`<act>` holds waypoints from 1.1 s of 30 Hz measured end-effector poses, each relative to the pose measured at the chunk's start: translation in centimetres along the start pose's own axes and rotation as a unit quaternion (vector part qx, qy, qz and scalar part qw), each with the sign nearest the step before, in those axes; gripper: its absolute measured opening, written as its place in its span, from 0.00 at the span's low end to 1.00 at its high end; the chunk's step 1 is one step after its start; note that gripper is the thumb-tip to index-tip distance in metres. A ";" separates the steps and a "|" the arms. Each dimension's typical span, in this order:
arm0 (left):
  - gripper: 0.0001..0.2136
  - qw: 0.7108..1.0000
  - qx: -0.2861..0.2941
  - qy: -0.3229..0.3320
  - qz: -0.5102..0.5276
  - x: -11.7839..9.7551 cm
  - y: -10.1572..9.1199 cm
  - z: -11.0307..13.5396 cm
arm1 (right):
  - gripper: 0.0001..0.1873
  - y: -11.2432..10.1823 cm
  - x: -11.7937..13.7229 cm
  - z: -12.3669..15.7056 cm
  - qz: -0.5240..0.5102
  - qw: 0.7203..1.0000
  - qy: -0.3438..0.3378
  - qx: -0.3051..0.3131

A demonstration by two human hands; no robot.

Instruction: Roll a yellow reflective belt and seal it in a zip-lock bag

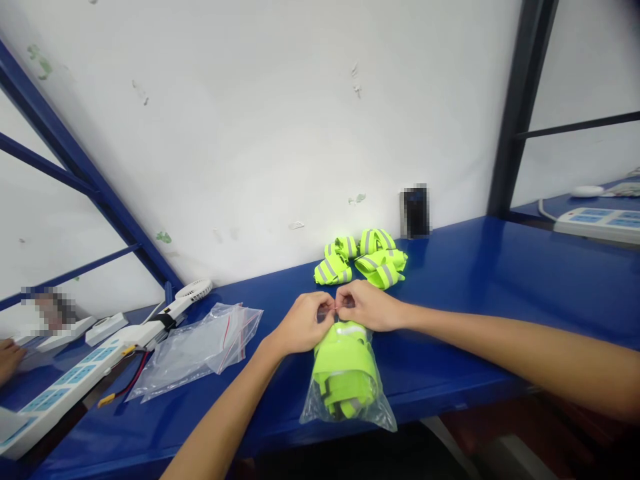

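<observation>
A clear zip bag (385, 412) hangs over the front edge of the blue table, with a folded neon-yellow reflective strap (345, 363) inside it. My left hand (306, 323) pinches the bag's top edge, where a thin red line shows. Right beside it, my right hand (369, 305) pinches the same edge, fingertips almost touching those of the left. Behind my hands lie several more rolled neon-yellow straps with grey reflective bands (370, 257), near the wall.
Flat clear zip bags (200, 347) lie at the left, near a white power strip (75, 383), a small white fan (193, 293) and a cable with yellow connectors (135, 380). A dark phone-like object (416, 212) leans on the wall. Another person's hand (10, 360) shows far left.
</observation>
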State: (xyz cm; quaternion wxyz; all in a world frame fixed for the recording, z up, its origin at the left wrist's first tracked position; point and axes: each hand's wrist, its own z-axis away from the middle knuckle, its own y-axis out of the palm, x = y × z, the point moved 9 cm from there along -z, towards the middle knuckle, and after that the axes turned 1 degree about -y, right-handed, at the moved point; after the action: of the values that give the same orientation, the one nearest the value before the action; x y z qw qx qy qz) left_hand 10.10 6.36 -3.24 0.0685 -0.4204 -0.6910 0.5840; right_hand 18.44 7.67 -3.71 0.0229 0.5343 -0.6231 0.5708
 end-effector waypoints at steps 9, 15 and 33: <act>0.11 0.973 0.108 0.138 -0.153 -7.5 -5.2 1.2 | 0.07 -2.6 7.6 0.5 0.007 0.973 -0.171 0.157; 0.13 0.977 0.024 0.117 -0.176 -5.9 -8.0 2.0 | 0.08 -5.3 7.2 0.8 0.032 0.974 -0.154 0.164; 0.17 0.964 -0.175 0.142 -0.141 -0.2 -9.8 5.0 | 0.15 -0.9 4.1 0.1 -0.387 0.913 -0.034 0.122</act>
State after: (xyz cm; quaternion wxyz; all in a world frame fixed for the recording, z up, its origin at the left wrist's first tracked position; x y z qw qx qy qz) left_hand 2.40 2.77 3.76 0.1730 -0.4024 -0.8178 0.3733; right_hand 17.43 5.20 -0.52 0.1551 0.7515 -0.2935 0.5701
